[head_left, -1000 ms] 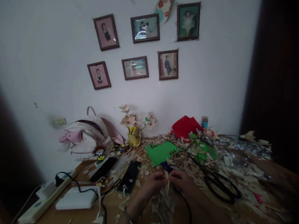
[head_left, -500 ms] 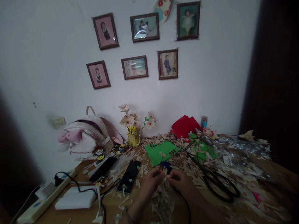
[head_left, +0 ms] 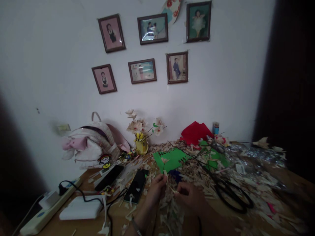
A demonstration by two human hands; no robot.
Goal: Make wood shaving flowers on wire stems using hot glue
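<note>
My left hand [head_left: 157, 192] pinches a thin dark stem [head_left: 163, 170] upright, with a small cream paper flower [head_left: 164, 160] at its tip. My right hand [head_left: 189, 196] is close by on the right and grips a narrow cream paper strip [head_left: 173, 190], whose other end reaches the stem. Behind both hands lies a dark blue object [head_left: 176, 175], partly hidden, and I cannot tell what it is. A green paper sheet [head_left: 172, 160] lies beyond the flower. Cream paper scraps [head_left: 194, 173] cover the wooden table [head_left: 118, 213] around my hands.
Black-handled scissors [head_left: 233, 196] lie to the right. On the left are several phones [head_left: 136, 186], a white power bank [head_left: 80, 208] and a power strip [head_left: 46, 209]. Farther back stand a backpack [head_left: 91, 144], a yellow holder with paper flowers [head_left: 141, 146], red paper [head_left: 195, 132] and a shiny plastic bag [head_left: 256, 154].
The stem and its small flower now stand up clearly from my left hand. My hands have moved slightly apart, with the right one lower and holding the strip against the stem.
</note>
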